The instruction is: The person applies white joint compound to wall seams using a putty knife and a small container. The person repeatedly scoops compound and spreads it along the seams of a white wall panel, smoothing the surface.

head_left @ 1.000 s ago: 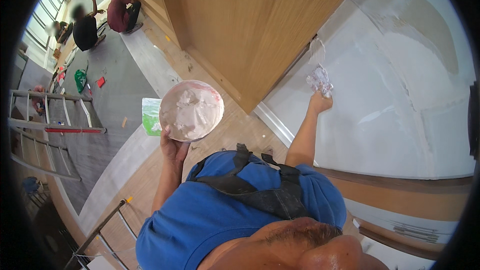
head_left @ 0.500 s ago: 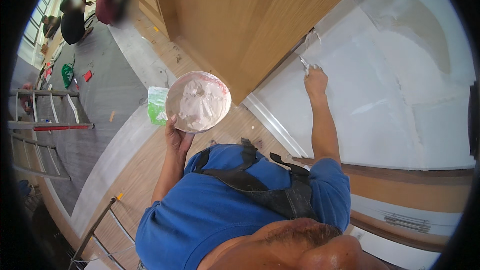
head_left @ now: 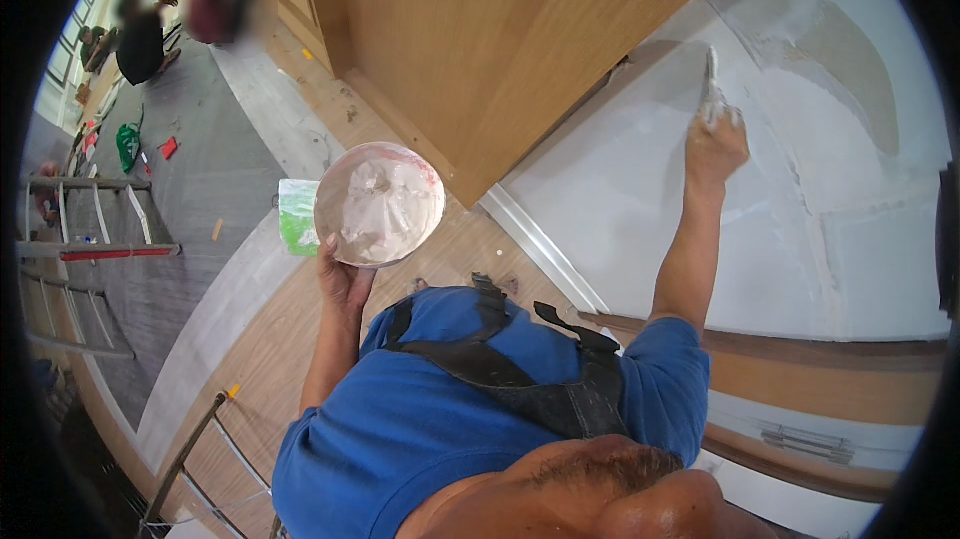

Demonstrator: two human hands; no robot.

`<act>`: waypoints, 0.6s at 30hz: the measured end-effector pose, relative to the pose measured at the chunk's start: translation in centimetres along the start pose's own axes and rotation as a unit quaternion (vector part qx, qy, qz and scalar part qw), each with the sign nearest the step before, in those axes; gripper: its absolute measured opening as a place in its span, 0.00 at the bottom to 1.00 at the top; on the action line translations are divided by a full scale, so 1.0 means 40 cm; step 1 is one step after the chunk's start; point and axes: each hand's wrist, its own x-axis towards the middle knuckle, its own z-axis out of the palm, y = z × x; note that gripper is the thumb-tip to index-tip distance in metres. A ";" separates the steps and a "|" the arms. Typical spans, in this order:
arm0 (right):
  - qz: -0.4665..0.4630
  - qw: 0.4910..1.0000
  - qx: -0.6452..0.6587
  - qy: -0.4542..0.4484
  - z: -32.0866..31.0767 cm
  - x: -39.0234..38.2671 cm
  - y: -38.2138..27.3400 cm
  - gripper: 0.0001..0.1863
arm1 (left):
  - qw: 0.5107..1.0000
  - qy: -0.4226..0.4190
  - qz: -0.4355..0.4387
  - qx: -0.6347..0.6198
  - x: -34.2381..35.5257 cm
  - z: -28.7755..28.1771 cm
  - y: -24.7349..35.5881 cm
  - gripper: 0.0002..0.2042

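Note:
My left hand (head_left: 346, 277) grips a round tub (head_left: 382, 207) by its near rim, thumb over the edge. Pinkish-white filler paste lies heaped inside it. A flat green-and-white square piece (head_left: 298, 217), smeared with paste, sticks out beside the tub; how it is held is hidden. My right hand (head_left: 716, 145) is closed round a putty knife (head_left: 713, 81) coated in white. The blade lies against the white wall (head_left: 640, 179), a little right of the wooden door panel (head_left: 470, 49).
A grey unpainted patch (head_left: 848, 69) and rough seams mark the wall. White skirting (head_left: 545, 244) runs along its foot. Metal ladders (head_left: 100, 219) stand at left, another frame (head_left: 200, 449) at lower left. Several people crouch far left near a green bag (head_left: 128, 146).
My right hand has moved right with the putty knife, from beside the wooden panel's edge farther onto the wall. The tub in my left hand has shifted slightly left.

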 end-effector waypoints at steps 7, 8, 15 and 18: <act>-0.082 0.986 0.096 -0.106 0.062 -0.264 -0.024 0.14 | 1.000 -0.005 0.004 -0.008 0.003 0.002 -0.007 0.38; -0.079 0.981 0.103 -0.144 0.084 -0.288 -0.034 0.16 | 1.000 -0.002 0.004 -0.005 0.003 0.004 -0.006 0.38; -0.135 0.974 0.026 -0.183 0.115 -0.231 -0.034 0.18 | 1.000 -0.021 -0.016 -0.003 0.000 0.011 0.012 0.38; -0.142 0.981 0.012 -0.130 0.087 -0.155 -0.012 0.19 | 1.000 -0.024 -0.012 0.000 0.004 0.013 0.011 0.38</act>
